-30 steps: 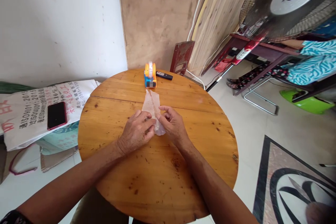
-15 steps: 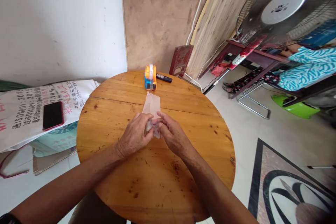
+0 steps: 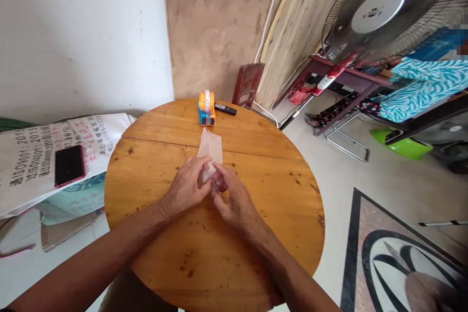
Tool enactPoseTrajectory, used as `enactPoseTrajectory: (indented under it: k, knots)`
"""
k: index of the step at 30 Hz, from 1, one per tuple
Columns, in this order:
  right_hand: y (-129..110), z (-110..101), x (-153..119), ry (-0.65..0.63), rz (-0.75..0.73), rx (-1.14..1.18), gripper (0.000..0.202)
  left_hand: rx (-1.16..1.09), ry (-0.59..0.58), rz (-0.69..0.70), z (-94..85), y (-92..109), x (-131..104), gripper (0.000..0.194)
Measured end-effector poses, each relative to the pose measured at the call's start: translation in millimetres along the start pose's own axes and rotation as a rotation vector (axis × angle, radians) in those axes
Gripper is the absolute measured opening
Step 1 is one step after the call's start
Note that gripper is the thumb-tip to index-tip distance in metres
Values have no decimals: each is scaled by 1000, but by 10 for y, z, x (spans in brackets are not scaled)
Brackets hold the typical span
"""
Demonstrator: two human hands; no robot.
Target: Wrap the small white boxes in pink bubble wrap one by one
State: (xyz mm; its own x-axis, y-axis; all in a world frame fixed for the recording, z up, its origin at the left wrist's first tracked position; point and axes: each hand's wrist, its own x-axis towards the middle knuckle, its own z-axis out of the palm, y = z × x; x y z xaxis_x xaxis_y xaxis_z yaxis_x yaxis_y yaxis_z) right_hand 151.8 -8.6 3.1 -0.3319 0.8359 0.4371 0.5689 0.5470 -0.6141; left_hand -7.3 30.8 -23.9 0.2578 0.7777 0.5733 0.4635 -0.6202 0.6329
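Observation:
A pale, thin translucent sheet [image 3: 211, 145] lies lengthwise on the round wooden table, its near end under my hands. A small crumpled bundle of clear plastic [image 3: 215, 186] sits in my right hand [image 3: 234, 195], whose fingers curl around it; what is inside cannot be made out. My left hand [image 3: 188, 183] is beside it on the left, thumb and index finger apart in a curve, the thumb tip close to the bundle. Beyond the sheet stands an orange and blue tape dispenser [image 3: 206, 108] with a roll of tape.
A dark remote-like object [image 3: 225, 109] lies beside the dispenser. The round table [image 3: 285, 195] stands near a wall. At left, a phone [image 3: 69, 165] rests on printed sacks [image 3: 98, 131]. A standing fan [image 3: 378, 9] is at right, with a seated person [image 3: 427, 87] behind it.
The plastic bundle has shifted from between both hands into my right hand. My left thumb and finger have opened around it. The view has swung slightly to the right.

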Motion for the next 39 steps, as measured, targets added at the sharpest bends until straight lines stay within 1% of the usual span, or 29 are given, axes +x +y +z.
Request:
enactPoseTrajectory:
  k: [2,4,7,9,13,17,19,21,24,26,27,29,31,34,36,37,39]
  knots:
    - [18,14,-5,23,5,-32,62,-6,-3,14,-2,-7,-1,37]
    - [46,28,-5,68,41,-25,55,-8,-7,31,-2,-18,-4,39]
    - [73,45,13,135,134,92,47,-10,-17,48,-2,-29,-13,44]
    - [66,53,34,175,166,171,43,-12,-28,47,-1,-29,-19,47]
    - [20,67,64,206,136,194,39,-9,-39,41,9,-12,-27,54]
    - [-21,59,23,150,176,133,40,-19,-35,32,12,3,-35,57]
    - [-47,35,-27,106,196,57,46,-56,-35,17,4,13,-46,59]
    - [-84,-4,-67,49,166,-49,55,-114,-41,-13,-8,35,-56,61]
    - [-141,-84,-47,-54,107,-192,71,-149,-51,-96,-37,117,-27,56]
    - [-158,-147,22,-114,117,-214,77,-88,-85,-178,-67,195,42,53]
    - [-155,-178,64,-136,124,-196,77,-38,-126,-218,-85,233,89,51]
    - [-126,-230,137,-161,139,-127,72,37,-253,-258,-119,281,189,46]
    - [-63,-270,183,-166,173,-30,66,64,-346,-265,-138,276,266,43]
    - [79,-340,218,-133,260,204,56,36,-385,-264,-128,200,300,45]
    - [183,-420,254,-82,295,338,44,27,-393,-256,-113,160,287,50]
    - [230,-469,283,-55,297,347,37,35,-401,-249,-108,155,280,52]
    - [300,-567,367,-47,266,224,28,60,-415,-234,-107,175,274,53]
